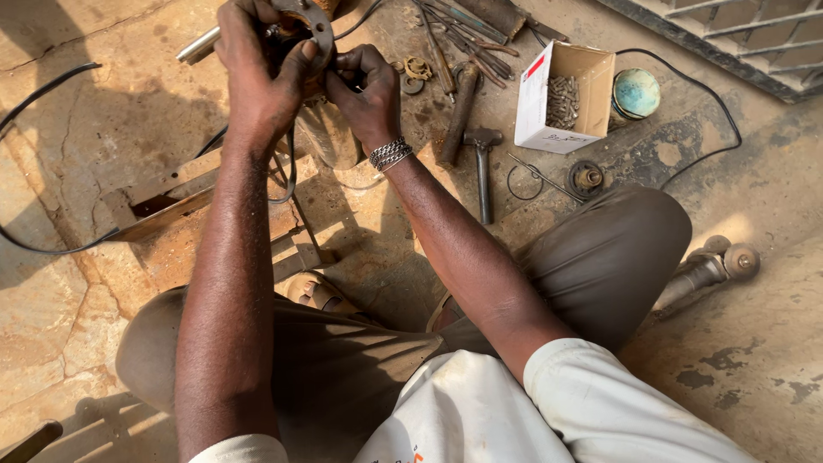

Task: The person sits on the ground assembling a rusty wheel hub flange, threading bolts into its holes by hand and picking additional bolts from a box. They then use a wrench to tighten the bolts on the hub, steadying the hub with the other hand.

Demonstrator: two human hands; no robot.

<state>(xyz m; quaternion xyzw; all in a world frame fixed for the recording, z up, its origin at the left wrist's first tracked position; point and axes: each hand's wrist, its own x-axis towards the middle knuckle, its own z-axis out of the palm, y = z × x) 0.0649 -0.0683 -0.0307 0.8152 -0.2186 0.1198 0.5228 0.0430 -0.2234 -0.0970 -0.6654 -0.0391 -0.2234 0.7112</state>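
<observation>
Gripping a round greasy metal housing (302, 30), both hands work on rough stone.

Surface: stained concrete floor (771, 343) under you | on it: hammer (482, 167), open cardboard box of bolts (561, 94), round blue-green tin (636, 92) just right of box | black cable (51, 249) loops left | wooden plank (163, 206) | metal shaft part (707, 267) by your right knee
</observation>
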